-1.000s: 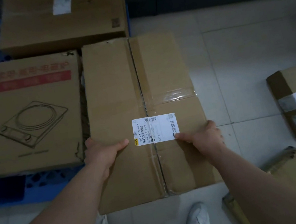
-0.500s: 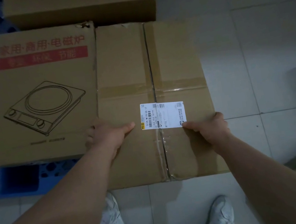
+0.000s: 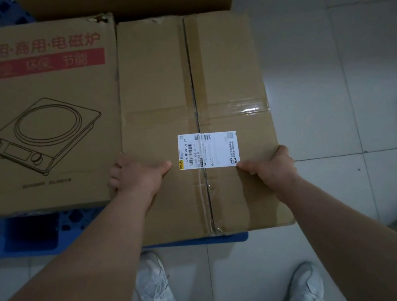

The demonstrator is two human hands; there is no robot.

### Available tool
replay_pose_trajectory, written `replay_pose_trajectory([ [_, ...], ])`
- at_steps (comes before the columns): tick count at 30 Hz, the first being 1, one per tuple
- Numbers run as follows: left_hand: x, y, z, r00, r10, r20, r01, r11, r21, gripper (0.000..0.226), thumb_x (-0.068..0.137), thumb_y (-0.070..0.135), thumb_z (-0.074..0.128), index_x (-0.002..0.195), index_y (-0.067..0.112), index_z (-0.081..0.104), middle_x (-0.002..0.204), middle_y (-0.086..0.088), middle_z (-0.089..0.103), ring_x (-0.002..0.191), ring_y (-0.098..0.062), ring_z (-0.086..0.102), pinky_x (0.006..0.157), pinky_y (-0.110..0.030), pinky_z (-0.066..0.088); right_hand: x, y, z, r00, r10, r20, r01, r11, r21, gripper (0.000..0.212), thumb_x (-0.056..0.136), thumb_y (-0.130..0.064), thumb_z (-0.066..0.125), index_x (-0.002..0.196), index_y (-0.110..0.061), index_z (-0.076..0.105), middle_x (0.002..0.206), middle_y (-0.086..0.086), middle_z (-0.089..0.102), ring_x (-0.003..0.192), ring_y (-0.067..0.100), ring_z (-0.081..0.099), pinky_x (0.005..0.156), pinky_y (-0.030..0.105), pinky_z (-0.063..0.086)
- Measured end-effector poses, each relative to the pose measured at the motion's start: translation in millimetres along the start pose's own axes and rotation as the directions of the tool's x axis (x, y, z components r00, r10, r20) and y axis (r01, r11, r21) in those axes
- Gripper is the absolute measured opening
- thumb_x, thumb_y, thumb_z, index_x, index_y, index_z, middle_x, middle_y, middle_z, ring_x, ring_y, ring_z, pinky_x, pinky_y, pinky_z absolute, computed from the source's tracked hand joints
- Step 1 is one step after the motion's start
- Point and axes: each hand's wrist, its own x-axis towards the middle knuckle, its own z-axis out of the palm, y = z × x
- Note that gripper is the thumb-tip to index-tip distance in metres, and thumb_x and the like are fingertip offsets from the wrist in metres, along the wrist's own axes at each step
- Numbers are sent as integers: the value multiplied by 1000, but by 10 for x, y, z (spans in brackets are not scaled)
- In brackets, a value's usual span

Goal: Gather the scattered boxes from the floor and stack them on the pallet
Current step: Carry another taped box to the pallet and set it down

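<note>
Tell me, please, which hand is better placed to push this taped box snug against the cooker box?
Probably the right hand: it grips the taped box at its free outer edge and can push leftward. The left hand sits between it and the cooker box, its fingers blocking the gap.

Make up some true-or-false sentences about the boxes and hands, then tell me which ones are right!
1. The left hand and the right hand both grip the taped box. True.
2. The label on it is round. False: it is rectangular.
3. The cooker box lies beside the taped box, on its left. True.
4. The pallet is red. False: it is blue.
</note>
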Motion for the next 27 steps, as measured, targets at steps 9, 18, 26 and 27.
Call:
replay_pose_trajectory([
  [9,164,-112,40,999,44,-13,-41,981,188,105,69,45,80,147,13,17,150,-15,20,137,-34,22,109,-48,27,69,11,270,999,16,51,-18,999,37,113,30,-55,75,129,-20,33,126,7,50,117,31,49,98,50,45],
  [18,158,-159,135,983,181,14,-178,946,270,96,71,34,80,144,20,20,147,-13,20,134,-33,23,105,-44,33,83,-112,485,998,-4,61,4,1000,9,102,49,-42,74,138,-22,27,128,11,50,116,36,51,98,52,45],
  [26,245,-344,14,977,206,46,-211,939,272,108,71,34,81,152,25,9,157,-8,3,143,-31,10,114,-46,24,101,-88,473,999,-20,51,20,1000,-1,83,74,-26,76,139,-25,25,131,9,48,115,34,51,99,53,44],
  [27,247,-356,30,976,213,44,-217,938,271,108,72,34,80,152,25,9,157,-8,2,143,-31,10,114,-46,25,114,-90,473,998,-25,53,25,1000,-3,84,74,-25,76,140,-25,23,132,9,47,117,35,50,100,54,43],
])
